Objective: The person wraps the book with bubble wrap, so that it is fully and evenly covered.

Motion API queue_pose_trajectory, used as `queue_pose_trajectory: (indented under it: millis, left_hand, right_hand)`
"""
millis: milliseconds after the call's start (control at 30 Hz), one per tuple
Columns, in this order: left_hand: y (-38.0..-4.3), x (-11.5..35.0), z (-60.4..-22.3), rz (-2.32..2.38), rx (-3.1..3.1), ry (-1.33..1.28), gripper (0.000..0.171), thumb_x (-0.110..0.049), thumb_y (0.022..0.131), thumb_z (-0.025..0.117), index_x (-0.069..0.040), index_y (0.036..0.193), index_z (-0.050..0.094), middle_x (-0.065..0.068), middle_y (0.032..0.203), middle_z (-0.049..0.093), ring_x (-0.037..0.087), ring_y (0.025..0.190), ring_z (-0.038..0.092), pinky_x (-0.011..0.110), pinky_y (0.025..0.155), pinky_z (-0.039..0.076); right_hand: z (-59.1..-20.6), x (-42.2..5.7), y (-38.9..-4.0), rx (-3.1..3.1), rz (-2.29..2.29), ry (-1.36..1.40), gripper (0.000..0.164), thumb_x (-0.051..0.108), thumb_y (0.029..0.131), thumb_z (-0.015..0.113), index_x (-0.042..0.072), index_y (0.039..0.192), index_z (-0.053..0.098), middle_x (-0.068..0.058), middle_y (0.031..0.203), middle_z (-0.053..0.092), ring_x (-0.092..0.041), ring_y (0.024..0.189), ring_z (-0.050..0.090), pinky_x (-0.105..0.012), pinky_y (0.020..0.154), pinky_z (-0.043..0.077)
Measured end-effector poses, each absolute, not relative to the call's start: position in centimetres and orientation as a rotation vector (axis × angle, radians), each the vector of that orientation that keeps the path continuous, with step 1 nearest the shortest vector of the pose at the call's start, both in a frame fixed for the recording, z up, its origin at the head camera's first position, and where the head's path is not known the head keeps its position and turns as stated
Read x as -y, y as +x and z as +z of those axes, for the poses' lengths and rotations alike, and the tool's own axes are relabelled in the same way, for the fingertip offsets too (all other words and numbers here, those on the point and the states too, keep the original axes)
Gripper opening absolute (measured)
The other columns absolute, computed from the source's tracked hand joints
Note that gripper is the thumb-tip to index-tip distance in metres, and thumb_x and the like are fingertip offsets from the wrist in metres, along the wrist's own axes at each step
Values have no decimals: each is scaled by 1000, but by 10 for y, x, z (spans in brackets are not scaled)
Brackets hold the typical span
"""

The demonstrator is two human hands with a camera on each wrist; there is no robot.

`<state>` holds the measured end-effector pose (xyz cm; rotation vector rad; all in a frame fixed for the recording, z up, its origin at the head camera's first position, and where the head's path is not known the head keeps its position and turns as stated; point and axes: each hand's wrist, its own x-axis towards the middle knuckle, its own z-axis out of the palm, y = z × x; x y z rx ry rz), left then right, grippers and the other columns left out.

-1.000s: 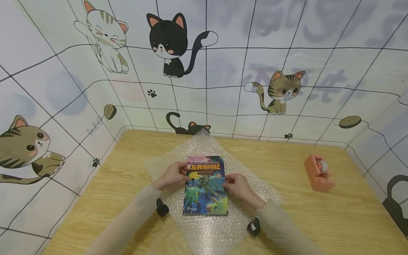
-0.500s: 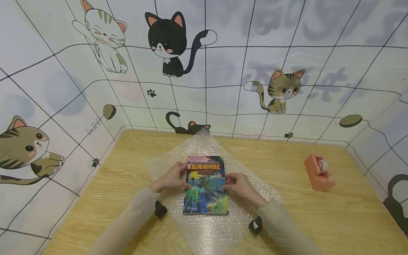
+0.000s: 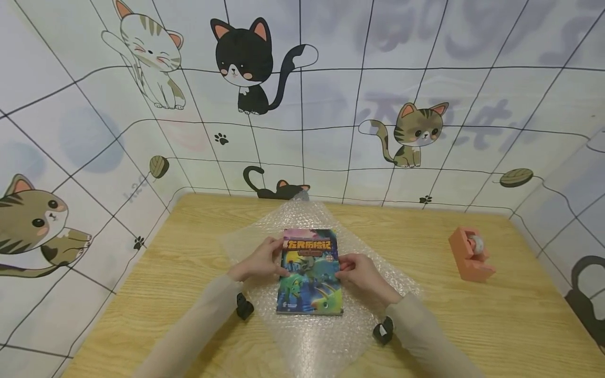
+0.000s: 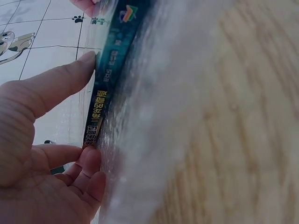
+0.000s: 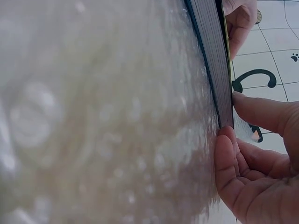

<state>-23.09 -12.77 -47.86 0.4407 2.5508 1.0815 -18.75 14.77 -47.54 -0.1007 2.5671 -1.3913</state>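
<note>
With its bright cover facing up, the book [image 3: 310,286] is laid on the bubble wrap [image 3: 326,344], just below the middle of the head view. All directions are taken from the book. At 9 o'clock the spine edge is pinched by the left hand [image 3: 261,261], thumb pressed at the cover edge, fingers curled in by the spine, only a narrow gap left between them. At 3 o'clock the page edge is likewise pinched by the right hand [image 3: 364,275], thumb on the cover side, fingertips bent under the pages. The wrap is spread like a diamond, one corner pointed to 12, where the wall cloth [image 3: 326,105] is met. Black wrist devices are seen at 8 o'clock [image 3: 244,306] and 4 o'clock [image 3: 383,331], by pale sleeves [image 3: 194,325]. Everything is carried by a wood-grain tabletop [image 3: 402,226]. An orange tape dispenser [image 3: 465,257] is placed well apart at 3 o'clock. On the cloth, a black-and-white cat is printed toward 11, a tabby between 1 and 2.
</note>
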Motion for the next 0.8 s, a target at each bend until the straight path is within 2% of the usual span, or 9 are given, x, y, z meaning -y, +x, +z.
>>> queue_pose_trajectory:
  millis: [300,433,500,567,700,800]
  left_hand:
    - [-229,127,-477,1117,-2544,460,97,-19,63,87,-9,145,35,7,106,43,23,102,41,43,98,37]
    - [-226,129,-478,1120,-2558,553,100,-22,62,88,-5,144,35,12,131,40,28,115,41,47,103,34]
    - [-225,131,-478,1075,-2576,646,103,-24,60,89,-3,144,34,16,145,30,33,126,35,50,106,29]
    - [-223,132,-478,1010,-2597,755,106,-27,59,90,-1,144,33,18,152,21,36,130,30,52,107,27]
    - [-220,134,-478,873,-2634,882,108,-35,59,89,2,143,33,16,153,19,33,124,32,52,103,30]
    - [-219,134,-478,843,-2643,886,107,-38,59,88,1,143,34,14,154,19,30,120,34,49,101,32]
  right_hand:
    - [-475,-148,-188,-2566,-1382,-79,38,2,78,73,-10,113,62,-5,80,63,-14,73,56,-25,62,49]
    - [-474,-150,-186,-2565,-1385,-107,44,3,77,74,-11,116,59,-6,83,63,-15,74,57,-25,63,49]
    - [-473,-151,-184,-2566,-1391,-122,48,4,77,74,-10,119,57,-7,86,63,-16,77,58,-27,66,50]
    - [-470,-151,-180,-2574,-1397,-124,52,4,77,75,-10,123,54,-8,90,63,-18,81,59,-30,70,52]
    - [-462,-149,-167,-2583,-1445,-116,54,2,77,73,-7,126,52,-11,98,61,-23,90,60,-37,80,52]
    - [-456,-146,-154,-2584,-1491,-183,50,1,77,73,-7,122,54,-13,101,60,-26,93,59,-38,81,52]
